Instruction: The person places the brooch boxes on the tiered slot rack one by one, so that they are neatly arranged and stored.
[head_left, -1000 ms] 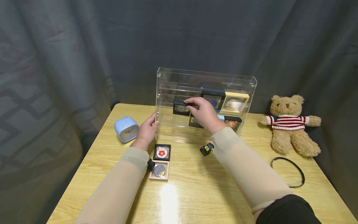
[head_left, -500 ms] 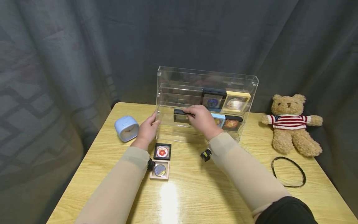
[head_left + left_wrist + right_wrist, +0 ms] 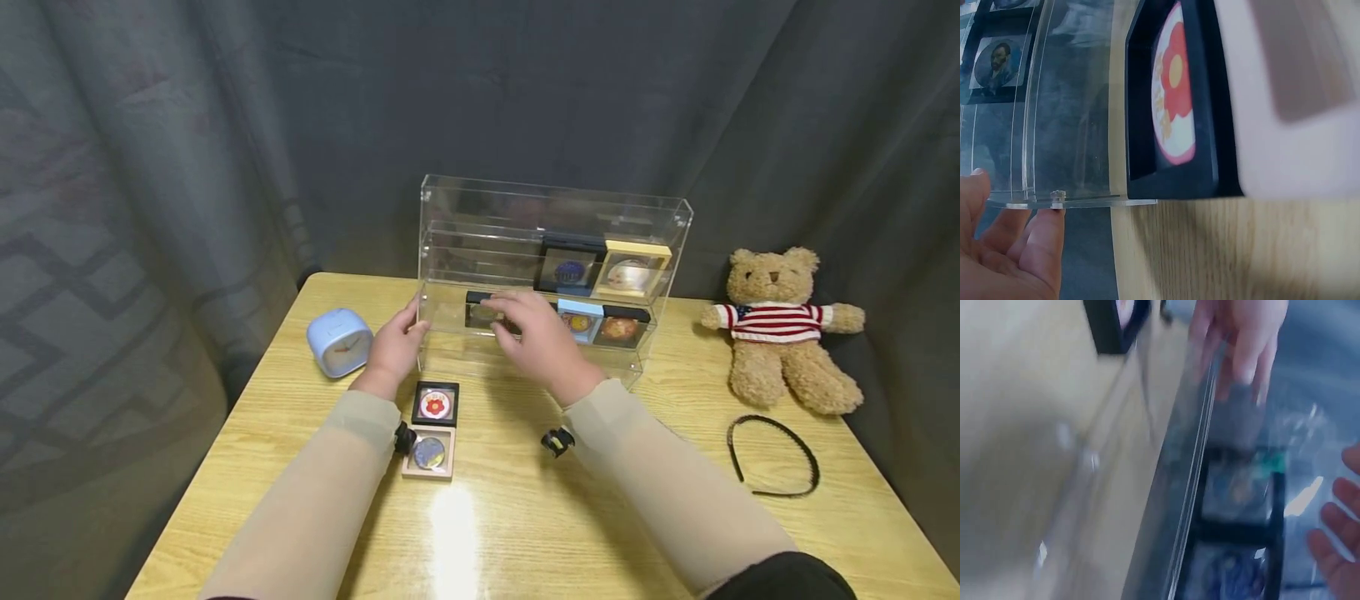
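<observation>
A clear acrylic display rack (image 3: 480,207) with stepped shelves stands on the table. My left hand (image 3: 392,352) grips its left side panel, fingers (image 3: 1044,247) at the panel's edge. My right hand (image 3: 546,343) is in front of the lower shelf with fingers spread, holding nothing; in the right wrist view its fingertips (image 3: 1322,547) are apart from the frames. Beside it a black-framed portrait badge (image 3: 999,62) stands on that shelf, partly hidden in the head view. Farther right are a light blue frame (image 3: 580,320) and a black frame (image 3: 622,327).
A dark frame (image 3: 568,265) and a yellow frame (image 3: 632,271) stand one shelf up. Flat on the table (image 3: 517,525) lie a black-framed flower badge (image 3: 435,405) and a pink-framed badge (image 3: 429,453). Around are a blue clock (image 3: 339,342), a teddy bear (image 3: 775,328) and a headband (image 3: 814,467).
The black-framed portrait badge has gone down onto the lower shelf in my right hand, which has since let go and drawn slightly away. My left hand has stayed on the rack.
</observation>
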The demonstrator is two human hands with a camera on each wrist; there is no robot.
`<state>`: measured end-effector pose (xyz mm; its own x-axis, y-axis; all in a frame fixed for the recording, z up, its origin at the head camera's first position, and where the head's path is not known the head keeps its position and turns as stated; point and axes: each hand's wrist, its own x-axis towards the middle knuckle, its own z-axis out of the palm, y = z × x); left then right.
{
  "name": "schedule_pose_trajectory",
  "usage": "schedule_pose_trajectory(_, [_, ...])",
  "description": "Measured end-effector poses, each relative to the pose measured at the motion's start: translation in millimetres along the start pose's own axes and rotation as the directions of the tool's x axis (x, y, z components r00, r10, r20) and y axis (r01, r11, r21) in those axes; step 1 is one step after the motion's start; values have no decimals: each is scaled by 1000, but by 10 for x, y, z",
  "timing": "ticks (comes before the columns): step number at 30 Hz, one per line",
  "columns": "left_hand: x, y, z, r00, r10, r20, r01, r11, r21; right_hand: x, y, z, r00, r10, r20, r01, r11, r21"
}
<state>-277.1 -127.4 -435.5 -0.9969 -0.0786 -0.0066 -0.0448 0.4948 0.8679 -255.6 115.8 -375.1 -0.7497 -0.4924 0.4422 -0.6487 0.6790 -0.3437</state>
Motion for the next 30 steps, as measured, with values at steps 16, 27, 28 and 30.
schedule_pose_trajectory(16, [-15, 49, -17, 1000, 12, 3, -12, 1000, -3, -813, -549, 686, 869, -190, 457, 212, 977, 3])
schedule_pose_trajectory(27, [-32, 45, -27, 1000, 13, 1, -13, 1000, 24, -982, -550, 651, 877, -118, 465, 140, 990, -12])
schedule_pose_trajectory(28, [-30, 43, -27, 1000, 11, 2, -11, 1000, 21, -1002, -552, 633, 877, -92, 472, 115, 993, -19])
schedule_pose_trajectory(30, [-24, 39, -24, 1000, 7, 5, -8, 1000, 12, -1041, -547, 599, 878, -41, 478, 67, 997, -38])
